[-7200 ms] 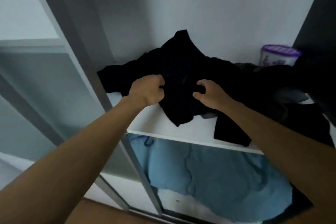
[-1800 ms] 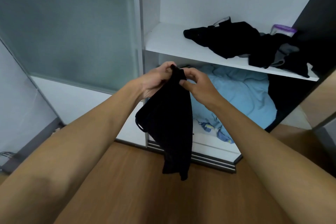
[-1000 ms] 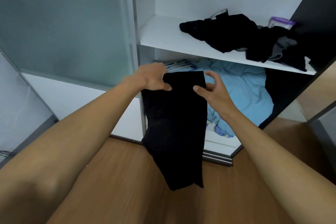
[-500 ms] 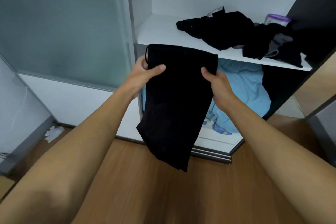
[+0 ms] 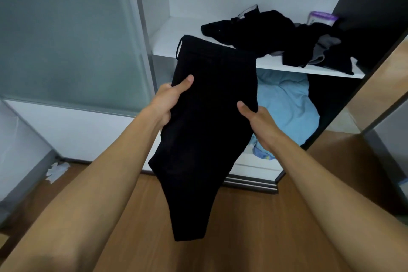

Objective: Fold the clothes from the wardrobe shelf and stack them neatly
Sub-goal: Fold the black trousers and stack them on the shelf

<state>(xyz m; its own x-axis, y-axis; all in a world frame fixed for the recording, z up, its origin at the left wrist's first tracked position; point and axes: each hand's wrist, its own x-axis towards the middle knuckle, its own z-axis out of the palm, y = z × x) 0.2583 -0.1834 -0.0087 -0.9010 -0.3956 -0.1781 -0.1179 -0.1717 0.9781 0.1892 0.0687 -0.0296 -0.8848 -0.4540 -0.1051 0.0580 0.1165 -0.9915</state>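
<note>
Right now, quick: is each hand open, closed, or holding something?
Left hand: grips the left edge of the black garment, thumb on the front.
Right hand: grips the right edge of the black garment, thumb on the front.

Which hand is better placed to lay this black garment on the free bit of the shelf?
Left, probably. The left hand grips the black garment on the side below the bare part of the shelf; the right hand sits below the pile of dark clothes.
</note>
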